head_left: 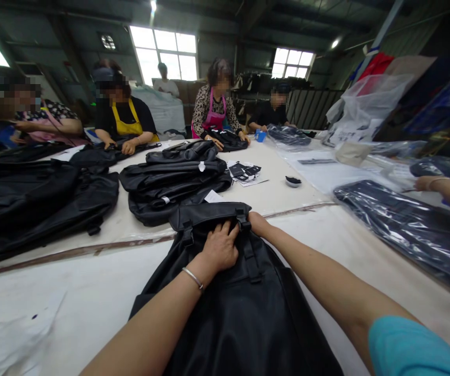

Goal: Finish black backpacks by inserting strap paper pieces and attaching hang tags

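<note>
From my remote seat I'm looking into a factory workshop that seems to be handling bags. A black bag is lying nearest, and more bags are sitting in piles along a broad pale worktable. Several workers are lining it, some wearing aprons. Loose tags and plastic-wrapped goods are lying about, while bare roof beams are spanning overhead.
</note>
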`<action>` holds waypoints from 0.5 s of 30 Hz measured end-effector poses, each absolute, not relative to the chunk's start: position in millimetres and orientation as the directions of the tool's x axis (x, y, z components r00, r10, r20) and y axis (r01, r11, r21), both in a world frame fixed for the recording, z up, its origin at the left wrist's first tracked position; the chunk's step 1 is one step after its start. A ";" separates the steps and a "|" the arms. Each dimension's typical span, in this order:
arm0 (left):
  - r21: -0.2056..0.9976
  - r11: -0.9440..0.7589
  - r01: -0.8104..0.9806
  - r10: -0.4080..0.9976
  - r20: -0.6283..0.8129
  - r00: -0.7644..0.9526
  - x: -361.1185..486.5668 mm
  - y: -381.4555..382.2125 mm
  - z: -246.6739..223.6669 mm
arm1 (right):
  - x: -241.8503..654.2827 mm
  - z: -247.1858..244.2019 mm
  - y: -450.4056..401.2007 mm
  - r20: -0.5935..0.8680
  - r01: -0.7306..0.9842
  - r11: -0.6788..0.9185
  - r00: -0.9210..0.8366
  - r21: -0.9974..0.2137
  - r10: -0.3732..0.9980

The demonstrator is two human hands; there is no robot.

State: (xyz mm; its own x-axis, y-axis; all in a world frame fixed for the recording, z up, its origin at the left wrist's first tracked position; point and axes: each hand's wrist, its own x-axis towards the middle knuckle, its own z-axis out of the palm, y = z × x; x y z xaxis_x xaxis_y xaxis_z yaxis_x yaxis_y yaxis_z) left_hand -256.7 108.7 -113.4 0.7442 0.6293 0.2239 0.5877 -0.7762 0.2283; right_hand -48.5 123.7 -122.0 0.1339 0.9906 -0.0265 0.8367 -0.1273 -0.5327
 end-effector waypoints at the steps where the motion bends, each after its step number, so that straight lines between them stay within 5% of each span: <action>1: 0.225 -0.767 0.601 0.640 0.207 0.740 -255.3 108.5 -113.4 | -51.1 -122.0 124.6 -0.025 0.846 -0.140 0.148 -0.515 0.989; 15: 0.168 -0.711 0.682 0.696 0.031 0.718 -251.1 107.2 -113.6 | -47.3 -136.9 128.6 0.012 0.738 -0.342 0.428 -0.582 0.904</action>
State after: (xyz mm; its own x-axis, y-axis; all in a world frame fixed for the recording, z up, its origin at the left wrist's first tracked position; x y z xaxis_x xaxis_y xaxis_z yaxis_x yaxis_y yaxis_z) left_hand -251.1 107.2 -113.6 0.7176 0.6958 0.0309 0.6824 -0.7113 0.1685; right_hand -47.3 128.6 -136.9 0.4284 0.9035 0.0119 0.7378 -0.3421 -0.5820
